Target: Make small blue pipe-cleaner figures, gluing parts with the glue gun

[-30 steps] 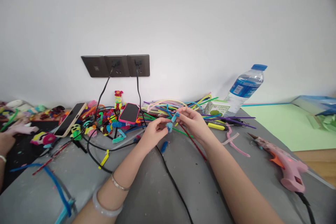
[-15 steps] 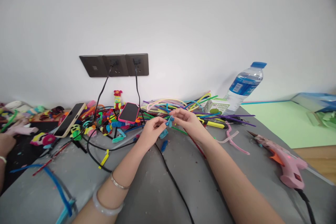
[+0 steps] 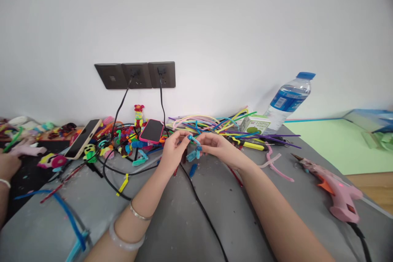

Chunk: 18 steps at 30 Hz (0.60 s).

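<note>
Both hands — left hand (image 3: 172,150), right hand (image 3: 218,147) — pinch a blue pipe-cleaner piece (image 3: 194,147) above the grey table (image 3: 172,221).

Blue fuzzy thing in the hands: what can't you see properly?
Head view:
blue fuzzy piece: partly covered by the left hand and right hand; its shape too small to tell.
green box: print too small to read.
pink glue gun: its cord runs off the bottom edge.
another person's hand: cut by the left edge.

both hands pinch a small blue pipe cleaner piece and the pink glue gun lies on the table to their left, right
No. In the head view the pink glue gun lies on the table to their right. The left hand and right hand do pinch the small blue pipe cleaner piece.
</note>
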Tool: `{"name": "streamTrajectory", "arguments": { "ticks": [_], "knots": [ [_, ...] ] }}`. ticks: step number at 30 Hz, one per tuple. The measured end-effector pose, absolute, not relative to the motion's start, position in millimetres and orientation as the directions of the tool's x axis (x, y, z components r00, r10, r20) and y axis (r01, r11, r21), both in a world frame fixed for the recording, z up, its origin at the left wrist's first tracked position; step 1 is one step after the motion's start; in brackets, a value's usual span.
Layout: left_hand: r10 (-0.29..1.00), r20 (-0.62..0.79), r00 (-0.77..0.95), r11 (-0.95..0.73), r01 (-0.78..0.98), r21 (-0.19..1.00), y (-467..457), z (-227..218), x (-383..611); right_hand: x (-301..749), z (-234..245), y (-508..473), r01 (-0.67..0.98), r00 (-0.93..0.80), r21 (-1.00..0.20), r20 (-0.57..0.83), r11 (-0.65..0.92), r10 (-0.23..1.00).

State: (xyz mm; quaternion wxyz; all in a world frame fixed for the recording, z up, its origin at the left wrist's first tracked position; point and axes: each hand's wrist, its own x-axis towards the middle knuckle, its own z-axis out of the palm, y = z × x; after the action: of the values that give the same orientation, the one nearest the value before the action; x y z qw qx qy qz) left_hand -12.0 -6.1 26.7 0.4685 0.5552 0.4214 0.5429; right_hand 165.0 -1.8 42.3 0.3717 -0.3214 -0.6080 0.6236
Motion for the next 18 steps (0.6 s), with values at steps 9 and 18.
{"name": "streamTrajectory", "arguments": {
  "ticks": [9,18],
  "knots": [
    [0.945,0.007,0.327,0.007,-0.04,0.999,-10.8,23.6,-6.1,162.1,35.7,2.8,-0.095,-0.324,-0.987,0.153,0.129,0.933],
    [0.959,0.074,0.274,-0.06,-0.059,0.996,-11.1,26.3,-6.7,159.1,33.3,1.8,-0.106,-0.256,-0.986,0.149,0.126,0.955]
  ]
}}
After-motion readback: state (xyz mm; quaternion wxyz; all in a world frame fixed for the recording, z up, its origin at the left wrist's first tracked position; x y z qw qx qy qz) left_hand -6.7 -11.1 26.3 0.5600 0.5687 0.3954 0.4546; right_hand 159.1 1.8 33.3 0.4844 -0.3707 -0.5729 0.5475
